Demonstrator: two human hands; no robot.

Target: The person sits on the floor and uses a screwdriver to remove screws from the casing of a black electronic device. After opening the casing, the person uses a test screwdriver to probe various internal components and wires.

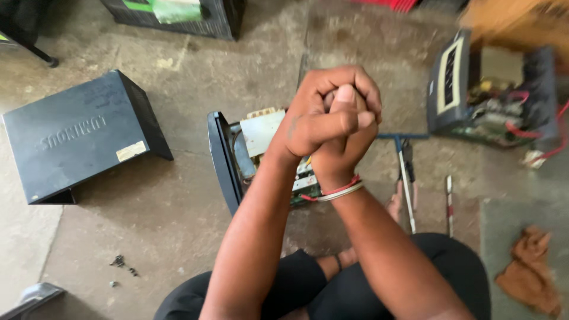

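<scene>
Head view: the left hand (311,121) and the right hand (349,133) are clasped together, fingers closed around each other, holding nothing, both forearms raised. Right beneath them on the floor (172,213) lies the opened electronic unit (252,151), black casing off, transformer and circuit board exposed.

Soft, even daylight fills the scene, moderately bright, with no hard glare; the concrete floor (178,195) shows only faint, diffuse shadows, darkest under the black cover (83,136) at the left. The clasped hands (335,115) are fairly sharp; the far right corner is smeared by motion blur, and the open unit (492,95) there looks soft; the edges bow slightly.
</scene>
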